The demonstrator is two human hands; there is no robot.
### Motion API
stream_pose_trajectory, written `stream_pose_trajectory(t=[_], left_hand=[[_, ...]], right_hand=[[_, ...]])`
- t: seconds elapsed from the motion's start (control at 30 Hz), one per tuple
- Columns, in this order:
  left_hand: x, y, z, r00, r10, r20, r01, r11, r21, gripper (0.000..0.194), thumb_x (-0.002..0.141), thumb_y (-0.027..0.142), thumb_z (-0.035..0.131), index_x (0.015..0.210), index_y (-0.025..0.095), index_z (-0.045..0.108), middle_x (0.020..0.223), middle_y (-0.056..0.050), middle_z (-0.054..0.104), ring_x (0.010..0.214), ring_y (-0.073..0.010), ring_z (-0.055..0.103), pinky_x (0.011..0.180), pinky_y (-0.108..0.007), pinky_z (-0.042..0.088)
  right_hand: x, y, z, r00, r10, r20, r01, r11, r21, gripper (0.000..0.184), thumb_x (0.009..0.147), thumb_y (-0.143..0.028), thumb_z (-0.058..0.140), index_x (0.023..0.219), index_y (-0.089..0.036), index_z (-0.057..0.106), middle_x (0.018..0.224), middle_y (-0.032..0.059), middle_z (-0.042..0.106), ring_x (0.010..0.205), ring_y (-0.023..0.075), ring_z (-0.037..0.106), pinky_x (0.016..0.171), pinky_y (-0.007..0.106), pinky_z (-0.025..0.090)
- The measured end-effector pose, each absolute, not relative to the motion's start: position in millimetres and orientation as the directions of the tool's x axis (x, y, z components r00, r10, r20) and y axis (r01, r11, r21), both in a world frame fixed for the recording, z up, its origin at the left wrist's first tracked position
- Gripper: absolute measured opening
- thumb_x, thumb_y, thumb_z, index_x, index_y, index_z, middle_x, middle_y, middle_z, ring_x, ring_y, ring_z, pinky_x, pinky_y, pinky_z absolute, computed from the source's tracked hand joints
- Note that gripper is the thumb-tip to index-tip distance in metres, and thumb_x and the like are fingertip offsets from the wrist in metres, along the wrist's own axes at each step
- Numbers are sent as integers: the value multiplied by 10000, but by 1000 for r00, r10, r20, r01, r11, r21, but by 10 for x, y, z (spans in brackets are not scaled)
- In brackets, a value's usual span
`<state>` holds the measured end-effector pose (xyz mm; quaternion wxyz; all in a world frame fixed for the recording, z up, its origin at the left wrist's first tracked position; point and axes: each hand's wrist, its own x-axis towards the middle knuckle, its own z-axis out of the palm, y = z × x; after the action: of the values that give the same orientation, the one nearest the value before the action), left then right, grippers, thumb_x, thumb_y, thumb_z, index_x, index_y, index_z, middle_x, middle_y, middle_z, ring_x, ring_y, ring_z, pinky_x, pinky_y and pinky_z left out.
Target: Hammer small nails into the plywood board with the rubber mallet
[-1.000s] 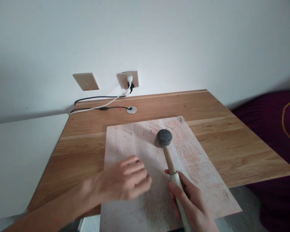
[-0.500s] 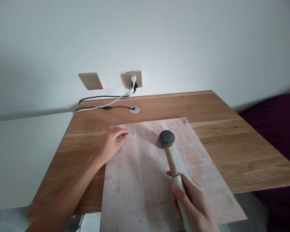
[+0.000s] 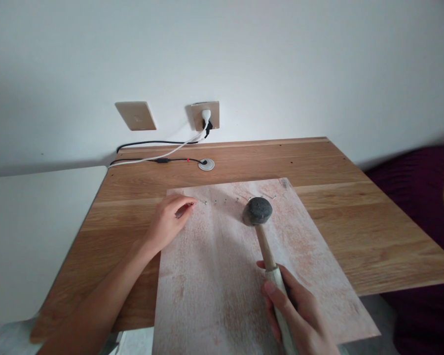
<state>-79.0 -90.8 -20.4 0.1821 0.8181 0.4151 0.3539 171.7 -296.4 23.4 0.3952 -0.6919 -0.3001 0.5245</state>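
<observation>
Thumb and forefinger of our left hand [image 3: 170, 217] are pinched together over the far left part of a pale, pinkish rectangular wooden board [image 3: 214, 276] (what sits between them is too small for us to tell). Our right hand [image 3: 298, 308] is clamped around the pale wooden handle of a round-headed black rubber mallet [image 3: 265, 249], its head over the board, just nearer us than a row of tiny silvery nails [image 3: 225, 200]. A slanted blow could bend one; a stray swing leftward could catch our pinched fingers. The board overhangs the near edge of the brown wood-grain table [image 3: 373, 236], so striking that unsupported part might tip it.
</observation>
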Motion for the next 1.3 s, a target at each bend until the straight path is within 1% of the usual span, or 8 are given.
stream_pose_trajectory(t=[0.07,0.23,0.43,0.63,0.77,0.93,1.17,1.3], left_hand=[[-793,-902,-198,420,792,444,540,-611,579,139,1009,154,624,1032,220,745,956,-33,783,884,-181,730,826,-323,589],[-777,-878,-214,437,745,505,513,-667,540,107,996,160,677,1017,228,757,971,-36,773,928,-195,713,852,-346,587],[-776,-857,-242,439,742,507,506,-670,543,156,985,105,656,1003,226,753,954,-30,783,919,-200,707,865,-359,579],[-767,-865,-296,342,828,444,484,-560,673,371,926,86,677,1271,222,663,931,2,778,824,-168,714,849,-333,578],[-763,-854,-342,294,856,424,509,-516,689,471,860,75,686,1305,223,642,934,-3,780,821,-178,723,823,-320,591],[-765,-834,-377,291,863,413,497,-505,705,579,827,52,675,1372,236,609,929,6,776,810,-179,723,799,-309,588],[-755,-834,-351,307,861,405,507,-508,696,561,846,79,663,1380,237,599,896,10,763,812,-184,712,812,-317,571],[-760,-830,-331,296,868,398,525,-496,691,420,853,92,650,1250,229,662,790,22,704,744,-184,673,754,-305,543]], right_hand=[[1710,-2968,256,278,830,-484,21,-509,-860,709,941,-743,631,1326,-148,611,498,-71,521,470,149,482,510,291,358],[1722,-2949,313,265,840,-474,71,-507,-859,716,961,-729,601,1348,-127,582,515,-78,505,473,132,434,530,301,287],[1640,-2711,454,148,901,-407,111,-424,-899,725,993,-701,581,1414,-113,530,532,-79,524,505,144,454,563,322,340],[1350,-2426,472,-43,924,-381,69,-378,-923,752,954,-708,588,1377,-89,527,539,-99,505,438,117,424,488,279,355],[1183,-2343,426,-127,915,-384,70,-378,-923,660,969,-646,574,1310,-81,550,540,-100,499,450,107,421,481,262,340],[1122,-2323,367,-120,919,-375,70,-369,-927,615,975,-627,569,1280,-94,545,585,-98,503,458,100,426,475,257,339],[1140,-2332,376,-128,922,-365,72,-358,-931,613,990,-627,568,1291,-94,541,576,-96,512,457,98,428,482,256,338],[1134,-2343,358,-143,922,-361,62,-356,-933,619,996,-629,561,1307,-95,531,563,-100,502,465,101,424,484,250,335]])
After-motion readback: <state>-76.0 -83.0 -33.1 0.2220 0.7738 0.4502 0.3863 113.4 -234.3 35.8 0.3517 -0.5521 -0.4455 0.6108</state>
